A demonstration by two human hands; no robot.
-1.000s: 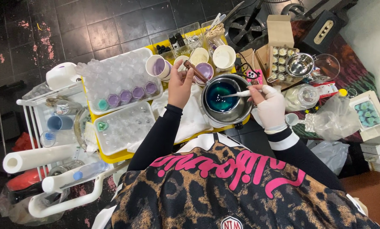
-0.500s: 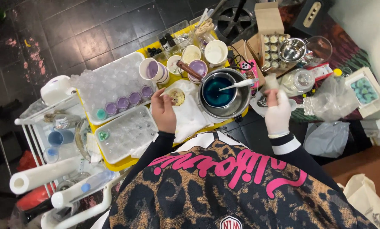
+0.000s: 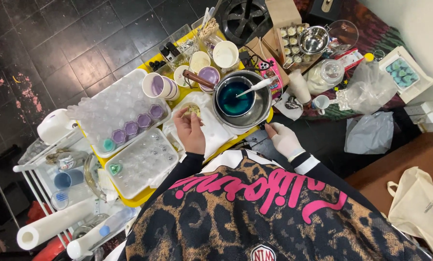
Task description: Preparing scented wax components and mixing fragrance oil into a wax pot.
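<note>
Left hand (image 3: 190, 130) bare, fingers pinched together on a small pale piece (image 3: 193, 110) over the white cloth (image 3: 211, 130), at 9 o'clock of the steel pot (image 3: 240, 99); cloth likely there to catch drips. Pot holds blue liquid, with a white stirrer (image 3: 255, 87) propped on its rim. Right hand (image 3: 281, 138), gloved, fingers loosely curled, holding nothing, rests at the pot's 5 o'clock on the yellow tray (image 3: 144, 195) edge, apparently steadying.

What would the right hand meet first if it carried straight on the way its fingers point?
Probably the steel bowl of teal liquid: the gloved right hand points at its near rim, though height is unclear.
</note>
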